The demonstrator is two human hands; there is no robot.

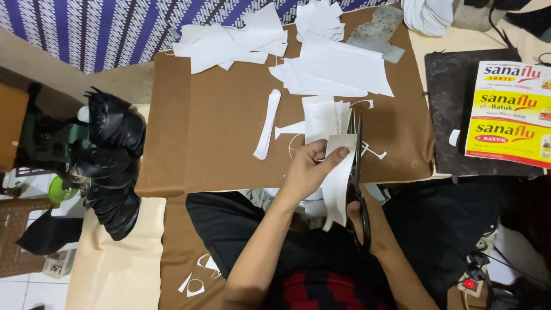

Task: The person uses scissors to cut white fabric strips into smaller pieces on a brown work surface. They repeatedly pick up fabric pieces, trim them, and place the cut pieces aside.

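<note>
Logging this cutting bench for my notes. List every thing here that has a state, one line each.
Left hand: gripping the white sheet.
White sheet: held up, partly cut.
Right hand: shut on the scissors.
Scissors: blades nearly closed along the sheet's edge.
White cut pieces: lying loose in piles.
Brown board: flat, partly covered.
Black shoe parts: stacked.

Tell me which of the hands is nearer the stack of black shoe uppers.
Left. The left hand holds white material right of the black shoe uppers; the right hand, gripping scissors, is farther right.
</note>
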